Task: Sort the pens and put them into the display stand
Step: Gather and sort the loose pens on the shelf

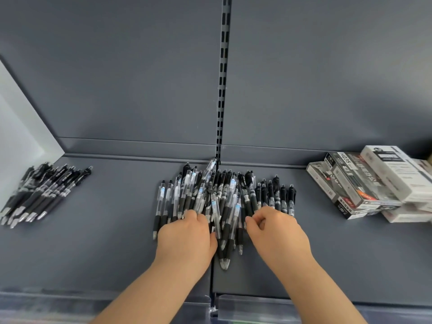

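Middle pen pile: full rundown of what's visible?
The middle pen pile is a loose heap of retractable pens, some clear-barrelled with blue-white labels, others black, all plastic-looking with dark grips. Most lie roughly parallel, clickers pointing away, tips toward the person; a few cross. It lies on the grey shelf, across its centre seam. The left hand and right hand rest on its near edge, fingers curled; any grip is unclear.

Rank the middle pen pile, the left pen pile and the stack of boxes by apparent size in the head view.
1. middle pen pile, clearly largest.
2. stack of boxes, cut off at the right edge.
3. left pen pile, smallest; both side items sit in the wide-angle margins, so their order is less certain.
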`<state>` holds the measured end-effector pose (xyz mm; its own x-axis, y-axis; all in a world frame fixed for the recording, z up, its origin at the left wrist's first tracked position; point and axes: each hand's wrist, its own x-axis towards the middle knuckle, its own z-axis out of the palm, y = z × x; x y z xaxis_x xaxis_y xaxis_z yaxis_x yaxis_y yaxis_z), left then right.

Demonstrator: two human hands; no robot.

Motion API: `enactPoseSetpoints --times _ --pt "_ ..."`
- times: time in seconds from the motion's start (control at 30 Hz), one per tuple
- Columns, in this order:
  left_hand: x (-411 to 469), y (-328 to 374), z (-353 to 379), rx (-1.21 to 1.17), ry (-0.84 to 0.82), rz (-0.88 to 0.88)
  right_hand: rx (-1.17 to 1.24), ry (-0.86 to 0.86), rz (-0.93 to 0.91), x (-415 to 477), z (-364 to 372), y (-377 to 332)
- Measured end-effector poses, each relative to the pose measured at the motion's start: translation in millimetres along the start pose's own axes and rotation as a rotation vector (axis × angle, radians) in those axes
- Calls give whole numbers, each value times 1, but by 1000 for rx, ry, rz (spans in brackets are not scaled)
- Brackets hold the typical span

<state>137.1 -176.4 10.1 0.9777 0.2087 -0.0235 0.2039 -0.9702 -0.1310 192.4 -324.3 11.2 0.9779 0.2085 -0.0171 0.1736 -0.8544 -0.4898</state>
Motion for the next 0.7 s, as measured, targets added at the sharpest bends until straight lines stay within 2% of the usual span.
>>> enactPoseSetpoints --times 0.2,0.47,0.6,0.7 --pt "1 -3 -2 -79 62 -36 -95 79 38 3 -4 13" --pt "-1 -10 -8 -131 154 -81 -348 68 -17 18 2 -4" --pt "-4 -12 -7 -150 173 -81 -319 56 43 30 -1 -9" --pt "-5 -17 -5 -157 197 -102 -188 72 85 34 -4 -8"
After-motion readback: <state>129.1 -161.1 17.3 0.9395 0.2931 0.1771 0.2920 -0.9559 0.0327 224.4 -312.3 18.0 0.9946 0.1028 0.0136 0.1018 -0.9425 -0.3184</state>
